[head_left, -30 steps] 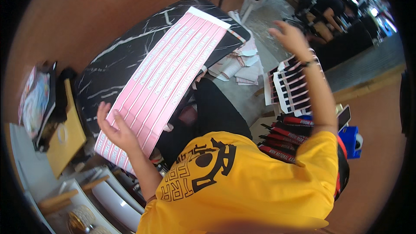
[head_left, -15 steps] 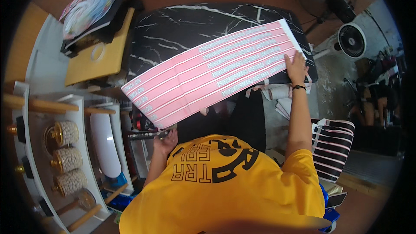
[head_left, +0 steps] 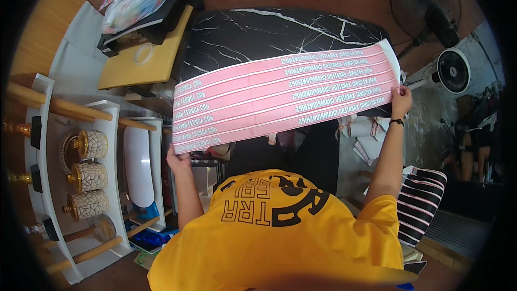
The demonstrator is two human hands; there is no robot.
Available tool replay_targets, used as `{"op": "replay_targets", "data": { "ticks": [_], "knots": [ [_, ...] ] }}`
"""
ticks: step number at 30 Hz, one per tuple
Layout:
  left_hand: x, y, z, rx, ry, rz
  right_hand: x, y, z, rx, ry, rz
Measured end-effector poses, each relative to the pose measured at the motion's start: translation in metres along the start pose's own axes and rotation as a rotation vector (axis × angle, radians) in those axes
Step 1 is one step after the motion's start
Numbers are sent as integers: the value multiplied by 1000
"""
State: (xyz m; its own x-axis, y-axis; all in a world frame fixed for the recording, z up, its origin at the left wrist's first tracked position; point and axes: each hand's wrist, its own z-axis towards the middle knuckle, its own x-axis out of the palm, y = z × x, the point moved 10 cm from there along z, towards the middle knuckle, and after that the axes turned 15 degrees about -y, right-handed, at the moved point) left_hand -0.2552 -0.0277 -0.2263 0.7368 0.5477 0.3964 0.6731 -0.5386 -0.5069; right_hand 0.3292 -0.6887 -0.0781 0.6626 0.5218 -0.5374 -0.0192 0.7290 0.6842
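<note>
A long pink sheet [head_left: 258, 97] with white lines and rows of mirrored pale lettering stretches across the near part of a black marble-patterned table [head_left: 231, 32]. Its right end curls up and shows a white underside. My left hand [head_left: 180, 163] is closed on the sheet's near left corner, fingers partly hidden by the sheet. At the near right corner, my right hand [head_left: 400, 101] pinches the edge. The sheet is drawn out between both hands, and its near side hangs past the table edge above my lap.
Left stands a white shelf rack [head_left: 110, 145] with gold-patterned jars [head_left: 90, 177]. Behind it, a yellow wooden board [head_left: 161, 56] carries a roll of tape and bags. Two fans [head_left: 453, 71] are at the right. Striped black sheets [head_left: 423, 199] hang by my right elbow; paper scraps [head_left: 366, 140] lie below the table.
My left hand has moved up from beside a dark bar-shaped thing and taken the sheet's corner. My right hand has gone from lying flat to pinching the corner. The sheet has turned more level.
</note>
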Motion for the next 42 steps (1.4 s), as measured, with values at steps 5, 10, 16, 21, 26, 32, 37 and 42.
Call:
{"op": "replay_targets", "data": {
  "ticks": [5,10,16,21,26,32,37,42],
  "knots": [
    [59,-42,-163,705,261,280,-12,-68,66,295,-147,535],
    [106,2,-292,1171,630,189,-63,-109,167,473,-239,924],
    [204,121,-291,834,1063,570,-179,-43,262,242,-288,891],
    [211,223,-277,828,1134,1167,-268,102,242,-65,-408,770],
    [186,257,-281,1166,1059,1634,-262,291,133,-503,-420,777],
    [171,261,-303,1382,1109,1692,-147,430,-43,-740,-153,881],
    [155,277,-282,1274,1161,1873,-39,444,-217,-720,210,878],
    [157,268,-294,1330,1288,1340,29,417,-342,-703,669,676]
  ]
}}
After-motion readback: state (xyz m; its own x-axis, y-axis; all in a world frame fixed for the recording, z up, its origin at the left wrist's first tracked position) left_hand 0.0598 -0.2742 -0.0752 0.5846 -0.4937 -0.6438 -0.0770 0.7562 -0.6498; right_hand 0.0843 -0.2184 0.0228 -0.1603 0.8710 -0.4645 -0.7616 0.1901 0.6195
